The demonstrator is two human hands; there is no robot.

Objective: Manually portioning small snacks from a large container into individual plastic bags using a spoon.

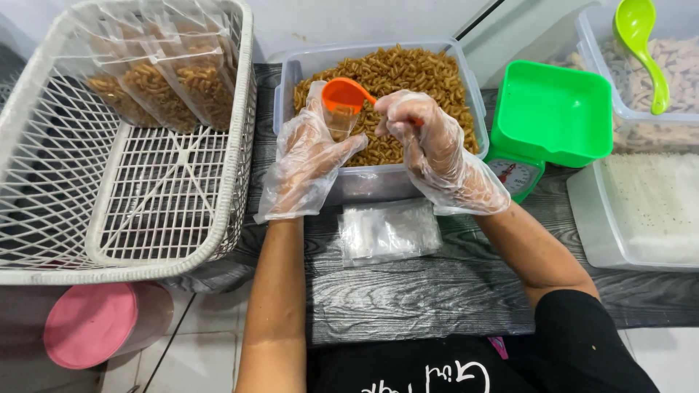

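A stack of empty clear bags (pixel 389 231) is lying near the front edge of the dark wooden table (pixel 437 291). Just beyond it, the gloved left hand (pixel 309 156) is pinching a small clear bag (pixel 336 120) upright, fingers closed on it. The gloved right hand (pixel 429 142) is gripping the orange scoop (pixel 345 94) by its handle, tipping it over the bag's mouth. Both are hovering over the clear tub of brown pasta snacks (pixel 393 73). A white basket (pixel 124 145) holding filled bags is sitting off the left edge, a green scale (pixel 550 113) to the right.
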